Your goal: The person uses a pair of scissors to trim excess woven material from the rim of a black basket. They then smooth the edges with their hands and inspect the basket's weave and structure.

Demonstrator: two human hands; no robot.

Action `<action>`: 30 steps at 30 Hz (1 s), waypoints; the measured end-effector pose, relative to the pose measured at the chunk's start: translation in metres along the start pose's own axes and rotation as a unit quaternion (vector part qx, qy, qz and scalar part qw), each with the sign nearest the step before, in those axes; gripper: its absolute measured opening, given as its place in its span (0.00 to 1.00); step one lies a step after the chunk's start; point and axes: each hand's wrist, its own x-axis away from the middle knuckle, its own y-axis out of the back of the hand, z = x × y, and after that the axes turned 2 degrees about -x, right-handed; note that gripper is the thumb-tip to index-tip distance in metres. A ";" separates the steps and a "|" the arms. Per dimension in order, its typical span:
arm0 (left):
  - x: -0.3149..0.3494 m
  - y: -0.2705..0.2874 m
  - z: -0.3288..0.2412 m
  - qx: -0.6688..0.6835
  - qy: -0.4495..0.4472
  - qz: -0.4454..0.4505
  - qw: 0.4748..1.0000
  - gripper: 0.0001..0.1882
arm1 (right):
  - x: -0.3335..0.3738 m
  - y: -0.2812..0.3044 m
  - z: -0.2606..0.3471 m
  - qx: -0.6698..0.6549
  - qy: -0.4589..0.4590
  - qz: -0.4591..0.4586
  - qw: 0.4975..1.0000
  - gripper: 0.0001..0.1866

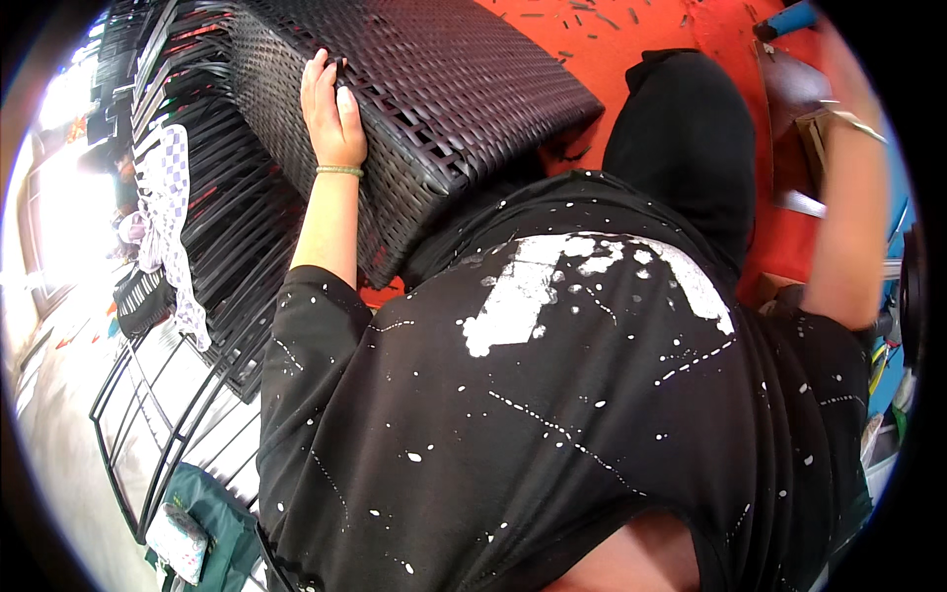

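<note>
A large dark brown woven wicker piece (444,74) lies in front of me, boxy, with a corner pointing my way. My left hand (333,113) rests on its edge, fingers stretched out along the weave and the thumb apart. Something small and black shows by the fingertips; I cannot make out what it is. At the upper right, my right hand (850,74) is smeared by motion, near a blue-handled tool (786,20). Its fingers cannot be told apart, nor whether they hold anything.
Many loose black strips (212,187) fan out left of the woven piece. A checked cloth (170,197) hangs there, above a black metal frame (178,434) and a dark green bag (222,518). Strip scraps lie on the red floor (651,25). My bent knee (681,128) stands beside the piece.
</note>
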 end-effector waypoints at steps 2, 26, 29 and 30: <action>-0.004 -0.008 -0.004 0.018 0.021 0.005 1.000 0.25 | 0.022 -0.057 -0.012 0.021 -0.040 0.041 0.998 0.12; 0.092 0.043 -0.138 -0.022 0.093 0.121 0.988 0.45 | 0.137 -0.198 -0.083 -0.110 -0.151 0.434 0.881 0.28; 0.092 0.041 -0.137 -0.023 0.088 0.118 0.989 0.45 | 0.139 -0.197 -0.090 -0.132 -0.155 0.439 0.875 0.27; 0.092 0.041 -0.137 -0.024 0.086 0.117 0.989 0.45 | 0.140 -0.197 -0.090 -0.130 -0.140 0.427 0.884 0.26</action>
